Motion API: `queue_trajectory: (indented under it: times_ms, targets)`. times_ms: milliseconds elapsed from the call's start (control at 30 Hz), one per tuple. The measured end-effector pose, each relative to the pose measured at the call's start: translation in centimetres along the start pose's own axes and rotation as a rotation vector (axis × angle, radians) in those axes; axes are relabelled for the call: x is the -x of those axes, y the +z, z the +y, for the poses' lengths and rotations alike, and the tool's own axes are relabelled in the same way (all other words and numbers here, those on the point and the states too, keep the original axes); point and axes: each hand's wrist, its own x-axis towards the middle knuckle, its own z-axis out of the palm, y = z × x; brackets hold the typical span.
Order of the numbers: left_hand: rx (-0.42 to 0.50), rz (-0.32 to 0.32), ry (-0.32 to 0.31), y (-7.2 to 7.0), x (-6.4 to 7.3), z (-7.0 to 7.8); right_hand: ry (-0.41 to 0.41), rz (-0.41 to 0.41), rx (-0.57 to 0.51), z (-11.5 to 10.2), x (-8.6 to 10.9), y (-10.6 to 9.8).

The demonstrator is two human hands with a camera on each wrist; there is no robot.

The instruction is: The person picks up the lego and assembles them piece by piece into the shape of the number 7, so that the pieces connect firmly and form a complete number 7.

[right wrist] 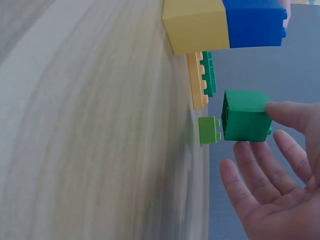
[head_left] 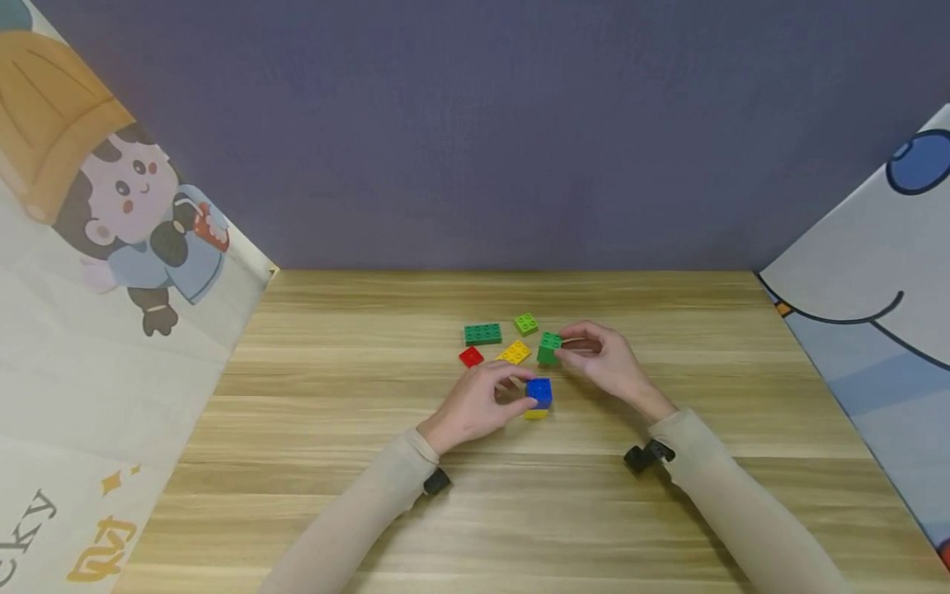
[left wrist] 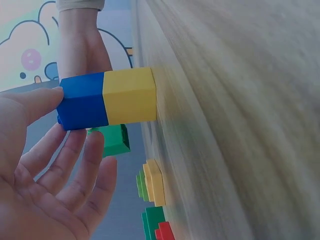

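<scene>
A blue block (head_left: pixel 538 391) sits on top of a yellow block (left wrist: pixel 130 96), making a two-high stack that stands on the table. My left hand (head_left: pixel 478 403) pinches the blue block between thumb and fingers. Up and to the right of the stack, my right hand (head_left: pixel 604 363) holds a green block (right wrist: pixel 246 116) by its sides, thumb on one face and fingertips on another. In the right wrist view the green block hangs off the tabletop, its hollow underside facing the table.
Behind the stack lie a flat yellow brick (head_left: pixel 515 352), a red piece (head_left: pixel 471 356), a dark green brick (head_left: pixel 482 333) and a small light green brick (head_left: pixel 526 323). The wooden table (head_left: pixel 356 330) meets a dark blue-grey panel (head_left: pixel 475 148) at the back.
</scene>
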Motion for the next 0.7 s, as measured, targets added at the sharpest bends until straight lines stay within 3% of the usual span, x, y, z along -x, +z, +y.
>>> queue_trajectory:
  times_ms: [700]
  targets:
    - [0.003, 0.049, -0.042, 0.3, -0.9, 0.2, -0.058, -0.002, -0.046, -1.2, 1.3, -1.9]
